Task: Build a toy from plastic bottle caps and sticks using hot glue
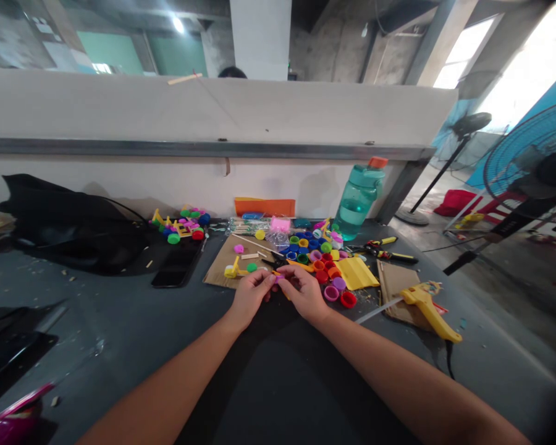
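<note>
Your left hand (250, 298) and right hand (304, 292) pinch a small pink piece (278, 280), probably to steady it; bottle caps (321, 276) lie at two o'clock, likely for easy reach.

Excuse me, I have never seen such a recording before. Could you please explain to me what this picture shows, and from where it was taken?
Of course. There is no machine here: a person works with two bare hands. The single picture comes from a camera worn on the head, looking forward and down, so the forearms reach in from the bottom.

The left hand and right hand meet in front; their grip holds a small pinkish-purple piece, partly hidden by the fingers.

On the dark table lie many coloured round caps, a cardboard sheet and a phone. Farther right are a teal bottle and a yellow glue gun.
</note>
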The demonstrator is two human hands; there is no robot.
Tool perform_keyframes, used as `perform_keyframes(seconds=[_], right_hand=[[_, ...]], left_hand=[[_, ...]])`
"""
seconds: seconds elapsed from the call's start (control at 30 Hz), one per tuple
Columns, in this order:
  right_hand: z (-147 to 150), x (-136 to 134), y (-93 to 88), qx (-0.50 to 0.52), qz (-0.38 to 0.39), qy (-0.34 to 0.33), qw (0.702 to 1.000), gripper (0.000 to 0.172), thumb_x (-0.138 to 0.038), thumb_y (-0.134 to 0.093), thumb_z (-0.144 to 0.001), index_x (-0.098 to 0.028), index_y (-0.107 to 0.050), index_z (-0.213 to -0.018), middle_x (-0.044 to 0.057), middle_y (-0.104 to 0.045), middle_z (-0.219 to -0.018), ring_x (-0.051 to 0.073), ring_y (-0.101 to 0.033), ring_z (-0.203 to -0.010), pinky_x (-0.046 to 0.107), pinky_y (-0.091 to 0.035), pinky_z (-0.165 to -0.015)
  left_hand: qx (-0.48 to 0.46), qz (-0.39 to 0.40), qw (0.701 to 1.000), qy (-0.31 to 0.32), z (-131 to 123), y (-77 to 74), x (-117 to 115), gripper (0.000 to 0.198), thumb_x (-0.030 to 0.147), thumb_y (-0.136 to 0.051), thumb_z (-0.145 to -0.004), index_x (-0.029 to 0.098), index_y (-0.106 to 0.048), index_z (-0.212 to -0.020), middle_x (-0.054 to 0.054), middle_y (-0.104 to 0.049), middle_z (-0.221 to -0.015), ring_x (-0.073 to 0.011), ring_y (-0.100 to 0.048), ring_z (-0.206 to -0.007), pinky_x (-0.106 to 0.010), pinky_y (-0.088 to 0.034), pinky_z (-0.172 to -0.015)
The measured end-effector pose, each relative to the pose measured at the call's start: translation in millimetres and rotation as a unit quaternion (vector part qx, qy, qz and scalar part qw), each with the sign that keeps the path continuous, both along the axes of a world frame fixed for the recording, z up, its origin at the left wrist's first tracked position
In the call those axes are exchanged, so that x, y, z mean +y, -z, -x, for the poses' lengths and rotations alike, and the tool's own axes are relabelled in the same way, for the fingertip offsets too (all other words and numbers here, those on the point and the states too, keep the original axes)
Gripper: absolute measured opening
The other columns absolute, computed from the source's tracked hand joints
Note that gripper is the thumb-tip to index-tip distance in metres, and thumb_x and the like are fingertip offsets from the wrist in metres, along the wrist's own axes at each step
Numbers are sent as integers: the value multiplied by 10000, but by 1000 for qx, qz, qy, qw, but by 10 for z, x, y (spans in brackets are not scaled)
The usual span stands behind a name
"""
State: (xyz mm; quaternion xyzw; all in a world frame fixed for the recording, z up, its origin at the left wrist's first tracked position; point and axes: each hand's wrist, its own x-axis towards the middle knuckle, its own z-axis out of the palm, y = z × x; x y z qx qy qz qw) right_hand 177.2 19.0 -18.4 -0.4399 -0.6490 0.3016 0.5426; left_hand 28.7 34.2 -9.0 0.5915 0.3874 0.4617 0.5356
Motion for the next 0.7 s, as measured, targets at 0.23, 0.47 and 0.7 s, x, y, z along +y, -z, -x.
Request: perform_keyframes(seconds=[0.23,0.47,0.7], right_hand=[[-1,3,-13,9,-9,14,1000,187,-276,-564,-817,-200,-617,-979,55,-658,-909,157,-637,-786,288,-531,-720],[-13,12,-24,6,20,17,1000,177,-334,-547,-828,-194,-640,-883,43,-664,-830,153,-626,-727,274,-516,-662],[-24,15,-22,8,35,13,999,221,-363,-515,-841,-188,-641,-888,35,-661,-819,126,-594,-651,241,-491,-597]], left_hand=[[-17,8,1000,4,-13,19,-3,254,400,-616,-757,156,-570,-705,34,-530,-606,-70,-423,-471,-204,-324,-457],[21,-4,1000,-3,-24,21,-23,256,403,-630,-746,153,-579,-742,39,-501,-584,-75,-423,-480,-206,-320,-468],[41,-13,999,-6,-15,22,-17,265,414,-625,-747,152,-588,-761,34,-503,-591,-82,-423,-482,-208,-332,-467]])
